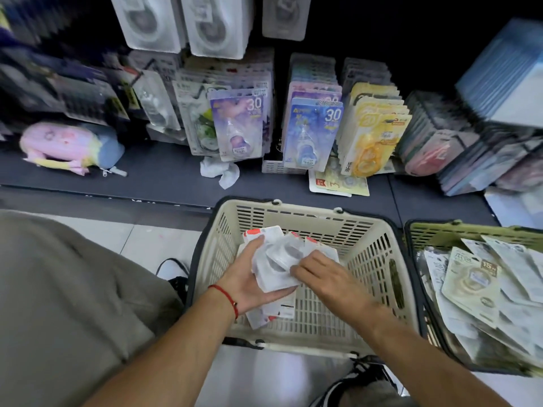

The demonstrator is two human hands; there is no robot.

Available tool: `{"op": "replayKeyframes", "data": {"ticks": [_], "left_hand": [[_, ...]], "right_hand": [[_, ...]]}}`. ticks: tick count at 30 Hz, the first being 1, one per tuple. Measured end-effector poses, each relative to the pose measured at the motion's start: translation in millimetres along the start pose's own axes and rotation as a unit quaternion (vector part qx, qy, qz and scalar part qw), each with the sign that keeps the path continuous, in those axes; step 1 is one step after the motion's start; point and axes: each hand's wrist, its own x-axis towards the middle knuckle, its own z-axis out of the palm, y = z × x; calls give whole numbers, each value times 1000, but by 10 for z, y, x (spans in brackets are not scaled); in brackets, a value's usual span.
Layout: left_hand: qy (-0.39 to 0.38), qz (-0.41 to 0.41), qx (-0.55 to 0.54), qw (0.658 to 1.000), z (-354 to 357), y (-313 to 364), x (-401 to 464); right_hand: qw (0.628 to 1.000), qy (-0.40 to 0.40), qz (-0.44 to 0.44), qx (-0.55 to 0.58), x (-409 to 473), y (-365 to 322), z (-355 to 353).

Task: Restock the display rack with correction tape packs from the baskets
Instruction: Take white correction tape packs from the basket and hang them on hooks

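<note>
Over a beige basket [364,248] on the floor, my left hand [249,277] grips a stack of white correction tape packs [276,259] with red-orange corners, palm up under them. My right hand [323,274] pinches the right edge of the same stack. A few more packs [273,312] lie on the basket floor beneath my left hand. The display rack [311,133] stands behind the basket, holding rows of purple, blue and yellow packs.
A green basket [435,230] at the right is full of pale flat packs. On the dark shelf lie a pastel pouch [70,148], a crumpled white tissue [220,171] and a loose card [338,183]. My knee fills the left foreground.
</note>
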Motion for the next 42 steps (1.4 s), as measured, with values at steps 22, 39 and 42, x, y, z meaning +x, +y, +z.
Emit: {"op": "replayKeyframes", "data": {"ticks": [22,39,42], "left_hand": [[-35,157,12,987,51,-356,10],[-25,190,63,980,-168,-438,136],[-15,192,77,978,-176,-457,144]], "right_hand": [[875,270,297,271,259,-451,48],[366,253,616,650,169,-133,27],[382,245,629,631,110,-96,115]]}}
